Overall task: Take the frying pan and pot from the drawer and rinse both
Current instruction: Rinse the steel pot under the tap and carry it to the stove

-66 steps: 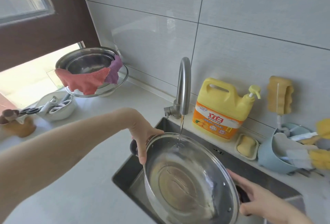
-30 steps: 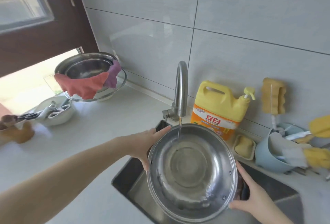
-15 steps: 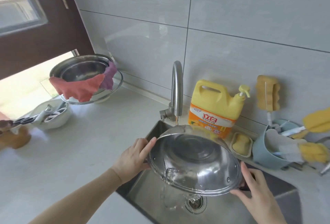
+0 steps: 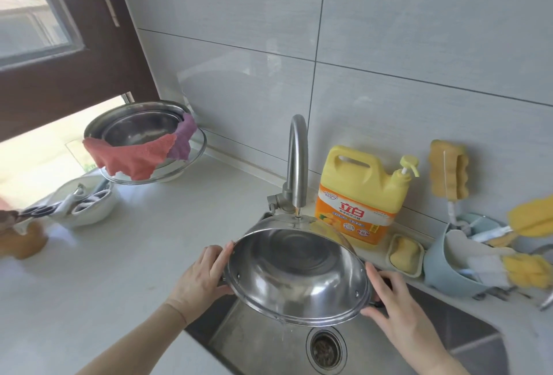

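Two hands hold my steel pot (image 4: 299, 273) tilted over the sink (image 4: 466, 329), between my fingers: left hand (image 4: 203, 279) and right hand (image 4: 392, 306) curl around its side handles. Beyond my fingertips stands the tap (image 4: 296, 165); detergent jug (image 4: 362, 195) beside it.

From my feed, the pot (image 4: 297, 273) at lower centre is bare polished silver steel, mirroring a smear of yellow near its upper rim. The tap (image 4: 296, 162) above it is brushed grey metal. Right of that I see a bright yellow detergent jug (image 4: 360, 195) with an orange label carrying red characters on white. A pale yellow soap bar (image 4: 404, 252) sits in a cream dish, and a mustard sponge (image 4: 448, 168) hangs at the right edge over a powder-blue holder (image 4: 443, 267). At left, a coral-red cloth (image 4: 128, 159) and a purple cloth (image 4: 184, 138) drape over a silver basin (image 4: 137, 123). The bench (image 4: 119, 255) is off-white, the wall tiles (image 4: 389, 45) pale grey with dark grout lines, and the window frame (image 4: 89, 60) at upper left is dark brown.
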Available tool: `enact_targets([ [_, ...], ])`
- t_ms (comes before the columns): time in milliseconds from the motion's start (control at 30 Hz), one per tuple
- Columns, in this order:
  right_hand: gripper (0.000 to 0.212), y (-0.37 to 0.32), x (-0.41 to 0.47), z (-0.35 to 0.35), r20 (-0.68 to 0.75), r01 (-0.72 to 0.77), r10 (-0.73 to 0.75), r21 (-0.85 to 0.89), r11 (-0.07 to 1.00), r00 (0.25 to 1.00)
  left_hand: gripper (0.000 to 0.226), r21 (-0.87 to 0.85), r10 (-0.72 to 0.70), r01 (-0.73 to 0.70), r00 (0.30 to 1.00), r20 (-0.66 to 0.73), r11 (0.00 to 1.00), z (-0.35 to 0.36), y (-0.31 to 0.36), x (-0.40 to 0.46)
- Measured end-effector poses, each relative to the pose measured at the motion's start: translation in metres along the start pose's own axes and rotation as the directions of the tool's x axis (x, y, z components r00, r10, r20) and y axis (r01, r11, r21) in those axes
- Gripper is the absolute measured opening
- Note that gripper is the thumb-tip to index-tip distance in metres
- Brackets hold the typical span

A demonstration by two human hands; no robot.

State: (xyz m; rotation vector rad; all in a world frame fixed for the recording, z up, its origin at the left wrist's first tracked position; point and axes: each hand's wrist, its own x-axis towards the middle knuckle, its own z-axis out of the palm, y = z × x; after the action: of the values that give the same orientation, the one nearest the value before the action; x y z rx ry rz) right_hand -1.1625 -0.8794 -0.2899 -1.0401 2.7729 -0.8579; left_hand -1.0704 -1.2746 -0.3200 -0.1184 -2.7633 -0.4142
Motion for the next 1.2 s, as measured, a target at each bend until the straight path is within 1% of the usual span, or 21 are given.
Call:
enact_targets([
  [67, 0.131, -0.001, 0.014, 0.005, -0.001, 0.028, -0.028, -0.014, 1.000, 1.000, 0.141, -0.023, -0.042, 0.042, 0.999, 0.008, 0.999, -0.003, -0.009, -0.004],
  [167, 0.127, -0.006, 0.035, 0.014, -0.007, 0.083, -0.083, -0.050, 0.995, 0.996, 0.106, -0.028, -0.064, 0.063, 0.997, -0.034, 0.998, -0.010, -0.022, -0.013],
  [267, 0.124, -0.012, 0.051, 0.020, -0.022, 0.144, -0.146, -0.076, 0.987, 0.989, 0.086, -0.008, -0.110, 0.110, 0.993, -0.038, 0.994, -0.015, -0.035, -0.019],
  [400, 0.124, -0.014, 0.059, 0.021, -0.037, 0.167, -0.170, -0.086, 0.982, 0.985, 0.089, 0.008, -0.121, 0.122, 0.992, -0.028, 0.993, -0.014, -0.042, -0.020],
  [533, 0.125, -0.002, 0.048, 0.010, -0.048, 0.156, -0.160, -0.084, 0.984, 0.986, 0.080, 0.029, -0.023, 0.025, 0.998, -0.064, 0.999, -0.006, -0.030, -0.005],
  [600, 0.125, 0.007, 0.037, 0.003, -0.068, 0.132, -0.137, -0.068, 0.989, 0.988, 0.086, 0.033, 0.023, -0.021, 0.998, -0.066, 0.999, -0.002, -0.017, 0.006],
  [633, 0.126, 0.012, 0.031, -0.001, -0.074, 0.114, -0.119, -0.066, 0.991, 0.990, 0.097, 0.036, 0.047, -0.044, 0.997, -0.062, 0.998, 0.001, -0.011, 0.011],
  [700, 0.132, 0.022, 0.020, -0.008, -0.078, 0.071, -0.077, -0.083, 0.994, 0.994, 0.126, 0.047, 0.082, -0.080, 0.995, -0.048, 0.996, 0.011, 0.000, 0.020],
  [767, 0.139, 0.029, 0.008, -0.017, -0.070, 0.017, -0.022, -0.080, 0.997, 0.997, 0.141, 0.050, 0.117, -0.114, 0.992, -0.053, 0.992, 0.018, 0.010, 0.029],
  [833, 0.145, 0.036, -0.004, -0.025, -0.076, -0.009, 0.003, -0.079, 0.997, 0.997, 0.142, 0.036, 0.165, -0.163, 0.984, -0.060, 0.986, 0.024, 0.020, 0.037],
  [867, 0.147, 0.039, -0.009, -0.028, -0.080, -0.012, 0.005, -0.083, 0.997, 0.997, 0.136, 0.030, 0.188, -0.186, 0.980, -0.069, 0.982, 0.027, 0.024, 0.040],
  [933, 0.150, 0.042, -0.016, -0.034, -0.086, -0.016, 0.008, -0.085, 0.996, 0.996, 0.115, 0.037, 0.228, -0.225, 0.968, -0.104, 0.974, 0.029, 0.032, 0.044],
  [967, 0.151, 0.042, -0.018, -0.036, -0.086, -0.021, 0.014, -0.079, 0.997, 0.996, 0.111, 0.046, 0.233, -0.230, 0.966, -0.112, 0.972, 0.030, 0.034, 0.045],
  [1000, 0.152, 0.041, -0.018, -0.037, -0.084, -0.029, 0.023, -0.070, 0.997, 0.996, 0.114, 0.049, 0.228, -0.224, 0.968, -0.106, 0.973, 0.029, 0.034, 0.046],
  [1100, 0.150, 0.036, -0.016, -0.035, -0.056, -0.043, 0.040, -0.054, 0.998, 0.998, 0.137, 0.014, 0.173, -0.173, 0.984, -0.041, 0.985, 0.024, 0.031, 0.041],
  [1200, 0.144, 0.026, -0.007, -0.025, -0.022, -0.016, 0.015, -0.034, 0.999, 1.000, 0.142, 0.007, 0.118, -0.117, 0.993, -0.023, 0.993, 0.014, 0.021, 0.030],
])
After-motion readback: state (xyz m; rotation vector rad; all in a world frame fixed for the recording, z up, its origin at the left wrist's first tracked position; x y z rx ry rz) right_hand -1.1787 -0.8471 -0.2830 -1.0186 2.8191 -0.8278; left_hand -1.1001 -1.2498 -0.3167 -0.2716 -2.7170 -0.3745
